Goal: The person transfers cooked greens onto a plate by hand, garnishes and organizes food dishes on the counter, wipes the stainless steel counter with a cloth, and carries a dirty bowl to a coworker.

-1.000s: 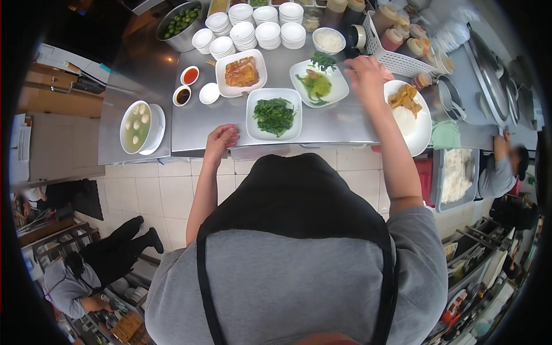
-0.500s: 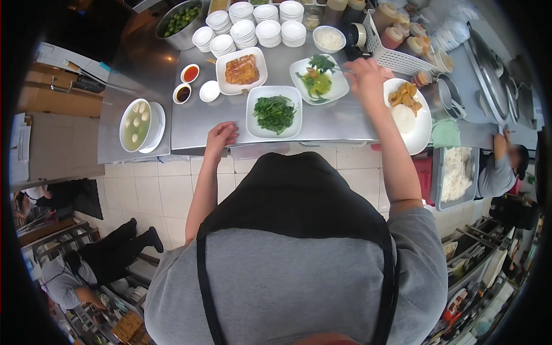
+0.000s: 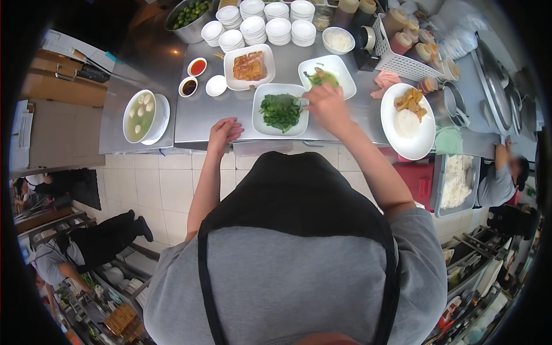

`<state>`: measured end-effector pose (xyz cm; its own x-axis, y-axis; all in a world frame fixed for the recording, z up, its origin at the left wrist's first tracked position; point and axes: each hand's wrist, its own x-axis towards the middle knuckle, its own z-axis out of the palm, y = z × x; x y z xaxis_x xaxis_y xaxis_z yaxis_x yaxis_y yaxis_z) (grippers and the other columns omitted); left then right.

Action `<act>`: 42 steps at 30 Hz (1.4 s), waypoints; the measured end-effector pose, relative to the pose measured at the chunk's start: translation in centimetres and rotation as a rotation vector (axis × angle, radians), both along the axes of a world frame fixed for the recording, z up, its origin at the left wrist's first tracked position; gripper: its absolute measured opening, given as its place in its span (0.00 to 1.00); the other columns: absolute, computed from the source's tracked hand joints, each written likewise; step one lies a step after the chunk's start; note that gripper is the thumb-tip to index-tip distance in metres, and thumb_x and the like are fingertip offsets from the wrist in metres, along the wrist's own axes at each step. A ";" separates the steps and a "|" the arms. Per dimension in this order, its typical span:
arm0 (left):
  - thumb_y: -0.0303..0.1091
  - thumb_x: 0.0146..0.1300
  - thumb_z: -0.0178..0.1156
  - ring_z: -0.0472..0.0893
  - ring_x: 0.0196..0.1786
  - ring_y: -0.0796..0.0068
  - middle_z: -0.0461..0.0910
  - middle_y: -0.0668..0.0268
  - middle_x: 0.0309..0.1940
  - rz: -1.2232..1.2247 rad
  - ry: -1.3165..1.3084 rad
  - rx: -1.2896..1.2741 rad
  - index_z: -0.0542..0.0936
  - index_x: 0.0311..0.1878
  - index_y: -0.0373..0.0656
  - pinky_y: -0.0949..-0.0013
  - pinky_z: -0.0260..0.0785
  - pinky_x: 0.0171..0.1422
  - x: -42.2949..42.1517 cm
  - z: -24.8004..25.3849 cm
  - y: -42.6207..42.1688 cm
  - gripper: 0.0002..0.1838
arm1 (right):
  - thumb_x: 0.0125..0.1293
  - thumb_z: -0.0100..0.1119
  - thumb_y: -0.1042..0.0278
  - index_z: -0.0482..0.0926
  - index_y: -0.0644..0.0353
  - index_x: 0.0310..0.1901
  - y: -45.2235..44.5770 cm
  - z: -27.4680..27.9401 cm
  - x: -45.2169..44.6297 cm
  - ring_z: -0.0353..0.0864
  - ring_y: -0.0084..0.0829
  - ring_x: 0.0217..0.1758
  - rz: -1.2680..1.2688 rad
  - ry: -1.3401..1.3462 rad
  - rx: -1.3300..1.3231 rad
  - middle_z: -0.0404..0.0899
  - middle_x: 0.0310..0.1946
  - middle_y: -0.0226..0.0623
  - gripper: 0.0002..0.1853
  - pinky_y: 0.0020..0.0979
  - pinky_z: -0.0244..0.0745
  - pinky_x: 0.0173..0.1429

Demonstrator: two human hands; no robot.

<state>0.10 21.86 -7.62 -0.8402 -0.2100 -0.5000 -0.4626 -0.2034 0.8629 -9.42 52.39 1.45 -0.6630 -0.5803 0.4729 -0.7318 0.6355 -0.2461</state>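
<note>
My left hand (image 3: 226,135) rests at the counter's front edge, its fingers loosely bent with nothing in them. To its right a square white dish (image 3: 257,118) carries chopped dark greens (image 3: 280,112), with broader leaves on top. My right hand (image 3: 329,108) reaches over the gap between this dish and a second square dish (image 3: 344,73), which holds greens in yellow-green liquid. Its fingers are closed at the right rim of the first dish. Something small and pale shows at the fingertips, too blurred to name. The hand hides part of the second dish.
An oval plate (image 3: 422,146) bears rice and fried pieces; a pink cloth (image 3: 386,81) lies beside it. Fried meat (image 3: 249,66), sauce bowls (image 3: 197,67), stacked white dishes (image 3: 253,27) and a soup bowl (image 3: 127,115) stand around. Other people work at both sides.
My right hand has swung left from beside the pink cloth to the greens dish. Dark leaves formerly on the second dish are reduced, and broader leaves now top the chopped greens. My left hand stays put.
</note>
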 end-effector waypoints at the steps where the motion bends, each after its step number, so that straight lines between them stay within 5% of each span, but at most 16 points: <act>1: 0.35 0.60 0.51 0.80 0.40 0.68 0.78 0.58 0.38 0.011 0.000 0.015 0.71 0.49 0.35 0.72 0.72 0.42 0.0 0.0 0.0 0.16 | 0.43 0.64 0.71 0.78 0.53 0.35 -0.3 -0.5 0.2 0.69 0.29 0.41 -0.003 -0.062 0.113 0.73 0.32 0.28 0.13 0.34 0.58 0.44; 9: 0.34 0.62 0.49 0.80 0.38 0.69 0.78 0.57 0.37 0.032 0.000 0.054 0.71 0.48 0.35 0.73 0.74 0.40 0.0 -0.2 -0.3 0.15 | 0.42 0.64 0.71 0.78 0.54 0.37 0.6 1.4 -0.1 0.69 0.30 0.42 0.026 -0.129 0.218 0.73 0.31 0.28 0.15 0.35 0.58 0.45; 14: 0.35 0.63 0.48 0.80 0.37 0.70 0.78 0.56 0.37 0.042 0.003 0.086 0.71 0.48 0.36 0.73 0.74 0.41 0.0 -0.7 -0.7 0.15 | 0.44 0.62 0.70 0.79 0.54 0.37 2.1 2.6 -2.7 0.70 0.32 0.42 -0.182 -0.104 0.121 0.73 0.31 0.29 0.14 0.37 0.58 0.44; 20: 0.36 0.64 0.48 0.80 0.36 0.70 0.78 0.56 0.37 0.039 0.021 0.147 0.71 0.48 0.36 0.73 0.75 0.40 0.0 -1.0 -1.0 0.15 | 0.45 0.62 0.65 0.79 0.54 0.30 3.8 -2.8 -7.7 0.69 0.30 0.42 -0.413 0.035 0.279 0.75 0.31 0.29 0.08 0.37 0.60 0.43; 29: 0.37 0.64 0.48 0.80 0.35 0.70 0.78 0.55 0.38 0.037 0.028 0.134 0.70 0.49 0.35 0.72 0.75 0.39 0.0 -1.1 -1.1 0.16 | 0.44 0.60 0.69 0.78 0.54 0.27 5.8 -6.2 -7.4 0.70 0.29 0.39 -0.368 0.089 0.219 0.74 0.29 0.26 0.06 0.35 0.59 0.42; 42: 0.37 0.64 0.47 0.81 0.36 0.70 0.78 0.55 0.38 0.032 0.020 0.136 0.70 0.48 0.35 0.72 0.75 0.40 0.0 -0.8 -1.0 0.16 | 0.43 0.61 0.72 0.78 0.53 0.29 0.5 -0.4 -0.6 0.70 0.30 0.37 -0.166 0.093 -0.063 0.73 0.27 0.26 0.08 0.35 0.57 0.40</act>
